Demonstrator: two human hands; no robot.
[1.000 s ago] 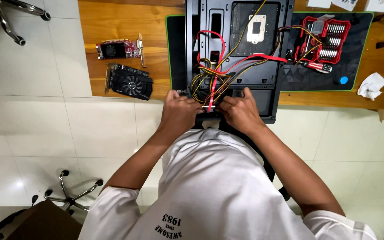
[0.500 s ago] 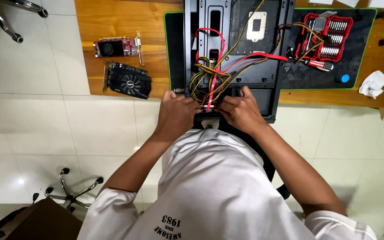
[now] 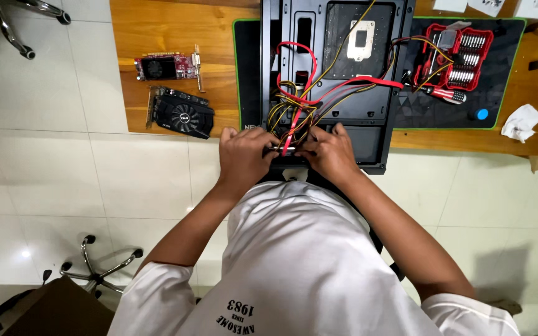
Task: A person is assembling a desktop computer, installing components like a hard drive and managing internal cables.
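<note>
Two hands work the cable bundle (image 3: 294,121) at the 6 o'clock edge of the open case (image 3: 337,74). Left hand (image 3: 244,155) and right hand (image 3: 330,152) pinch cable ends there. Judged step: cable routing; next calls for steady, untangled feeding.

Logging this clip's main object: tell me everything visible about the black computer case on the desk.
The black metal computer case lies flat and open on a wooden desk, partly over a green-edged black mat, its near end overhanging the desk edge. Inside show cutouts, a pale square bracket and a tangle of red, yellow and black cables. The left hand and right hand work at its near end.
</note>
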